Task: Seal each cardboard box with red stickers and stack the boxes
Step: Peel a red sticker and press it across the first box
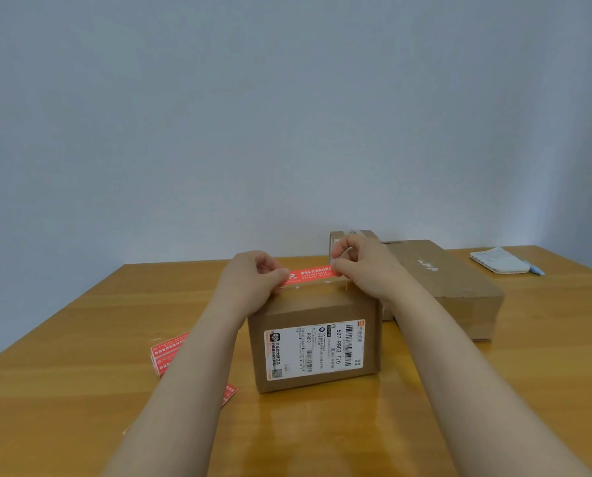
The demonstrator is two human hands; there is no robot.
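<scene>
The left grip (253, 278) and right grip (360, 263) are each pinched on an end of the sticker (310, 274), held across the top of the box (315, 339) on the tabletop (322, 438). Sealing is judged under way; the boxes behind (453, 287) are not yet stacked.

So both our arms are out in front of us, bare, coming up from the bottom of the view and angling in toward each other. Our left forearm (191, 366) runs up to the left hand (253, 280), back of the hand up, fingers curled under, pinching the left end of the red sticker (310, 274). Our right hand (360, 266) sits a touch higher, fingers bent, pinching the other end. The two hands are near each other, not touching.
</scene>
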